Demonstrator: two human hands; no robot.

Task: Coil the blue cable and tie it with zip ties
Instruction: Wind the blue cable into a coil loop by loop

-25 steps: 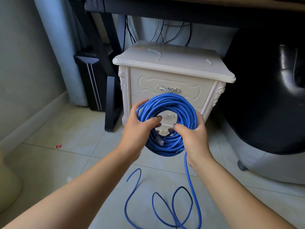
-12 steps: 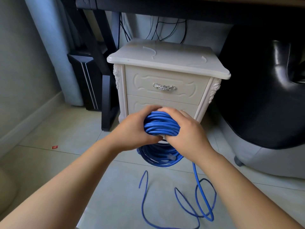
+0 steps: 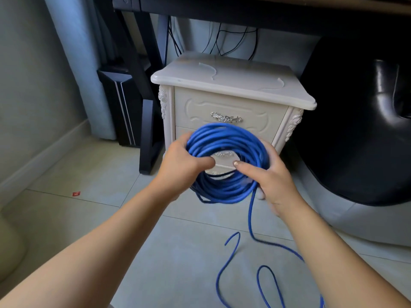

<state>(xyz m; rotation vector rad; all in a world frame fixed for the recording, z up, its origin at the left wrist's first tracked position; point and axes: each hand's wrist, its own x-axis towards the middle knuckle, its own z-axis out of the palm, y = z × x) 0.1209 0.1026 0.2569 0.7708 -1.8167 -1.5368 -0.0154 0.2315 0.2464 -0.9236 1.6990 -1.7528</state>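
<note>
A thick coil of blue cable (image 3: 224, 138) is held upright in the air in front of a white nightstand. My left hand (image 3: 182, 165) grips the coil's left side, thumb through the ring. My right hand (image 3: 273, 176) grips its right side, thumb reaching into the middle. A loose tail of the blue cable (image 3: 251, 218) drops from the coil's lower right and snakes in loops over the floor tiles. Two pale curved zip ties (image 3: 208, 68) lie on the nightstand top.
The white nightstand (image 3: 231, 101) stands just behind the coil, under a dark desk. A black computer tower (image 3: 121, 103) and a desk leg (image 3: 146, 134) are to the left. A black chair (image 3: 360, 121) fills the right. A small red scrap (image 3: 76, 193) lies on the floor.
The coil, squeezed flat between both hands half a second ago, is spread into an open ring again. More of the loose tail has been drawn up off the floor.
</note>
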